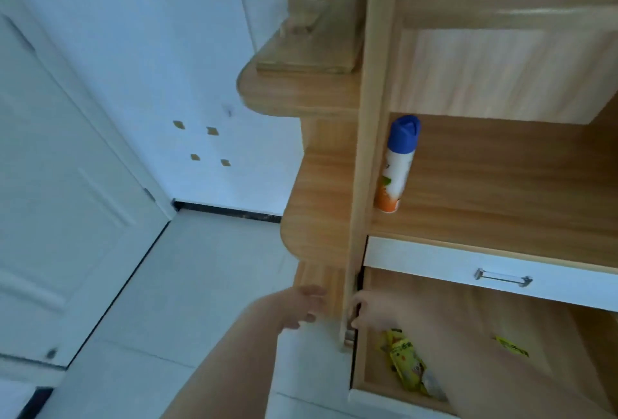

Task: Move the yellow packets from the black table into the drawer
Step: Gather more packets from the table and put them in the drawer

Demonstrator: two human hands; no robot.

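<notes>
Crinkled yellow packets lie inside the open light-wood drawer; just left of it the left hand hangs loosely open, while the right hand at its left corner is too blurred to tell whether it grips anything.

Tall light-brown wood-grain cabinet, right half of frame: laminate look, smooth, soft sheen. White flat drawer front, lower right: smooth, matt. Its slim silver bar handle: bright metal. Open lower drawer, bottom right: wood-grain inside, smooth. Yellow crinkled film packets: glossy plastic. White-and-orange spray can: glossy. Its blue cap: plastic. Pale floor tiles, bottom left: smooth, faint gloss. White panelled door, left: smooth paint.
</notes>
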